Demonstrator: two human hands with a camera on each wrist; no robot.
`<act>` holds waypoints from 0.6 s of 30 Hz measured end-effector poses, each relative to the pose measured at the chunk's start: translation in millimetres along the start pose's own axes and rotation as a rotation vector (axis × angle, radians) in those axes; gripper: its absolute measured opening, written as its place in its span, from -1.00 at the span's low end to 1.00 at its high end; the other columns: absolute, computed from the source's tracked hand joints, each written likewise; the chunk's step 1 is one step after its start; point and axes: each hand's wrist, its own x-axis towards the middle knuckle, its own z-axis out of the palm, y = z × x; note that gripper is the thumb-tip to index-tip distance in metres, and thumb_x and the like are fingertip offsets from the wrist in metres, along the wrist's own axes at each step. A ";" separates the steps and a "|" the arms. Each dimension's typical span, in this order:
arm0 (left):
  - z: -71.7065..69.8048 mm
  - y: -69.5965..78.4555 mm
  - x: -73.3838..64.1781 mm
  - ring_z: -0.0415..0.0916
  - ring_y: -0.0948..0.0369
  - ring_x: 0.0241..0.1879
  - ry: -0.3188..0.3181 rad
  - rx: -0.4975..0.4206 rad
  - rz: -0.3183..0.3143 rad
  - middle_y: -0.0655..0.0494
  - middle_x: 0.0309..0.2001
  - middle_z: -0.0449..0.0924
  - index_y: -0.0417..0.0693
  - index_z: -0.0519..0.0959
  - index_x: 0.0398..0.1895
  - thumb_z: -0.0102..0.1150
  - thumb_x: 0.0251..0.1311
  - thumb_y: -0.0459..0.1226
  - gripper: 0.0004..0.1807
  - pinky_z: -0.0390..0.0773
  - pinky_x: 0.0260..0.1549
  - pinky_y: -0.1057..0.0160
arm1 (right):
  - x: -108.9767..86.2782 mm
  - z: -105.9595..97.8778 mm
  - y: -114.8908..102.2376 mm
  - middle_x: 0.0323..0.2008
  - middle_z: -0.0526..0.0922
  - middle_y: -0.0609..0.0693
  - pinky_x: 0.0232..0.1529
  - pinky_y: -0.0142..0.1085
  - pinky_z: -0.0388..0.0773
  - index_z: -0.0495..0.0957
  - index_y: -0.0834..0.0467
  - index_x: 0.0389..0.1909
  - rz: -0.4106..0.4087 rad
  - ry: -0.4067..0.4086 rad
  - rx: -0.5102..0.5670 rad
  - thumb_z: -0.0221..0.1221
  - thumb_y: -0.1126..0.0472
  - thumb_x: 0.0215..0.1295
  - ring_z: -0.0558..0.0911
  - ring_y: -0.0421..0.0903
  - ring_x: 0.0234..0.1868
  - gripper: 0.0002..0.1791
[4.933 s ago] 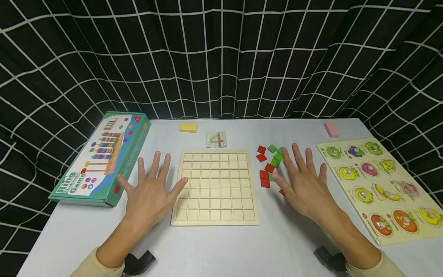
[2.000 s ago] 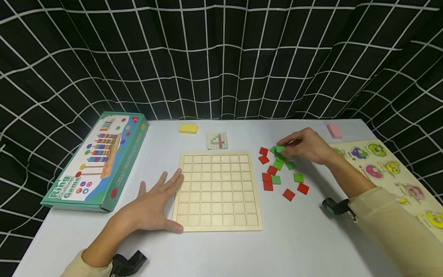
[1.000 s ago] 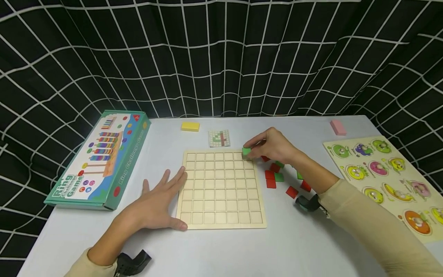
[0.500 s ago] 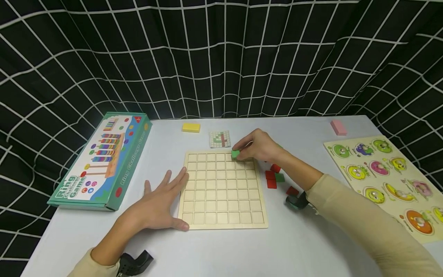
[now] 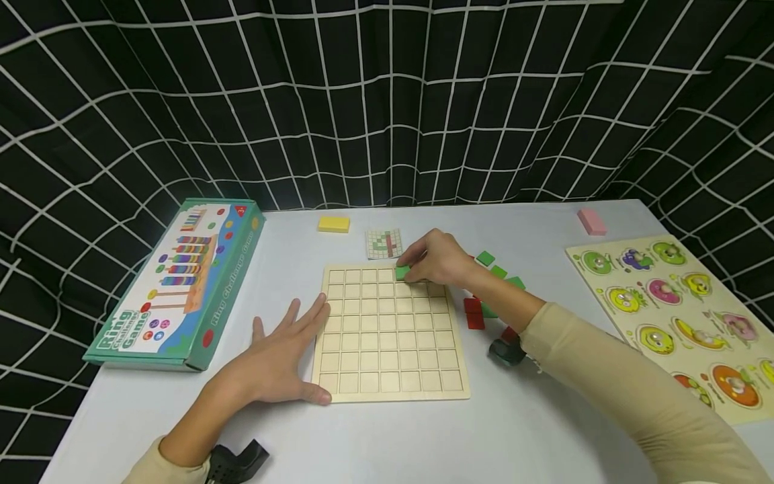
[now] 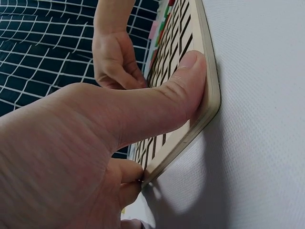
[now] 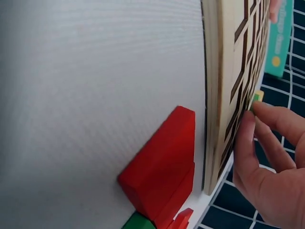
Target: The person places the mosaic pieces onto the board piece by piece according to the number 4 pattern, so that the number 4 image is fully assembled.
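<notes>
A pale wooden grid board [image 5: 390, 343] lies flat in the middle of the table. My left hand [image 5: 275, 368] steadies its left side, fingers spread along the edge. In the left wrist view the left thumb [image 6: 176, 93] rests on top of the board's near corner. Over the far row, right of the middle, my right hand [image 5: 441, 261] pinches a small green square tile [image 5: 402, 273] between thumb and fingers. From the right wrist view, those fingertips sit right at the board's surface and mostly cover the tile. Red tiles [image 5: 474, 314] and green tiles [image 5: 486, 258] lie loose right of the board, partly under the right forearm.
A small pattern card [image 5: 383, 244] with green and red squares lies behind the board, near a yellow block [image 5: 334, 224]. A game box [image 5: 175, 282] stands at left. Right are a fruit puzzle board [image 5: 671, 316] and a pink block [image 5: 591, 222]. A gridded black cloth [image 5: 387, 101] hangs behind.
From open above the table, my right hand took a green tile from the pile and carried it left to the board's far row. The left hand moved onto the board's left edge and stayed.
</notes>
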 end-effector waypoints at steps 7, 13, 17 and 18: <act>0.1 -0.6 -0.2 -0.31 -0.25 0.67 0.005 -0.004 0.007 0.18 0.73 -0.26 0.01 -0.05 0.71 0.62 -0.26 0.28 0.50 -0.37 0.20 -0.78 | 2.4 3.6 0.7 -0.29 0.78 -0.01 -0.23 -0.32 0.58 0.85 0.11 -0.20 -0.003 0.020 -0.003 0.47 0.36 0.02 0.65 -0.07 -0.18 -0.73; -0.1 -0.5 -0.8 -0.31 -0.25 0.67 0.008 -0.011 0.012 0.18 0.73 -0.26 0.01 -0.05 0.71 0.61 -0.25 0.29 0.49 -0.37 0.21 -0.78 | 1.8 5.7 1.0 -0.31 0.78 0.00 -0.25 -0.31 0.58 0.85 0.11 -0.21 -0.001 0.032 -0.001 0.48 0.37 0.01 0.65 -0.07 -0.20 -0.73; 0.0 -0.5 -1.1 -0.30 -0.25 0.67 0.009 -0.006 0.013 0.17 0.73 -0.26 0.00 -0.05 0.71 0.60 -0.25 0.30 0.49 -0.36 0.21 -0.77 | 1.8 6.0 1.2 -0.34 0.78 -0.01 -0.25 -0.31 0.58 0.85 0.13 -0.21 -0.023 0.032 -0.011 0.48 0.37 0.01 0.66 -0.09 -0.24 -0.73; 0.2 -0.6 -1.0 -0.30 -0.25 0.67 0.009 -0.004 0.012 0.17 0.73 -0.26 0.00 -0.05 0.71 0.60 -0.25 0.30 0.49 -0.36 0.21 -0.77 | 2.0 6.1 1.4 -0.34 0.78 -0.01 -0.25 -0.31 0.58 0.85 0.13 -0.20 -0.030 0.031 -0.017 0.47 0.37 0.01 0.67 -0.09 -0.25 -0.73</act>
